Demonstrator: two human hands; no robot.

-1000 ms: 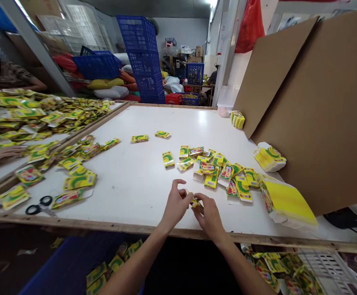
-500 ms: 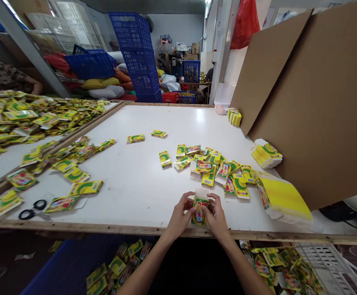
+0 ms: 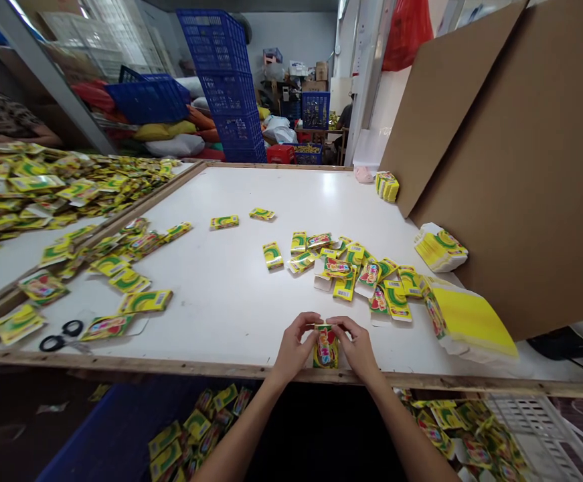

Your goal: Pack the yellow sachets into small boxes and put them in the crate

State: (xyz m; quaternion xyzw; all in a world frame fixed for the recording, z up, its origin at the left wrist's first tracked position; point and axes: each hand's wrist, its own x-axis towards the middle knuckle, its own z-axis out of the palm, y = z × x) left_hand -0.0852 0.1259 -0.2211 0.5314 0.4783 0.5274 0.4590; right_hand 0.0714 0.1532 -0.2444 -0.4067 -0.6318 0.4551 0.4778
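Head view, and at the centre it's fingertips on card: a small flat yellow-and-green cardboard box [image 3: 326, 349], printed face to the camera, bright lettering running down its length. The left hand [image 3: 294, 347] has its upper left corner, fingers curled in at the top edge, thumb at the side. The right hand [image 3: 355, 345] mirrors it on the upper right, fingers bent and closed on the top edge. So both hands are gripping the one box, right at the near side of the white tabletop [image 3: 231, 288], by its worn wooden rim [image 3: 195, 367]. Whether the box's lower end touches the table, I can't tell.

Out we go! Just beyond the right hand, a loose jumble of matching yellow boxes [image 3: 339, 269], some with white flaps open. Further right, a long stack of flat yellow printed cartons [image 3: 472, 327], next to tall brown cardboard sheets [image 3: 527, 181]. Over on the left, black-handled scissors [image 3: 64, 338] lie near more scattered yellow boxes [image 3: 145, 301]. Below the table, a blue plastic bin [image 3: 85, 442] with yellow boxes inside. Far left, a co-worker in a patterned top [image 3: 13, 119] sits behind a big heap of yellow boxes [image 3: 35, 184]; at the back, a tower of blue plastic crates [image 3: 228, 90].
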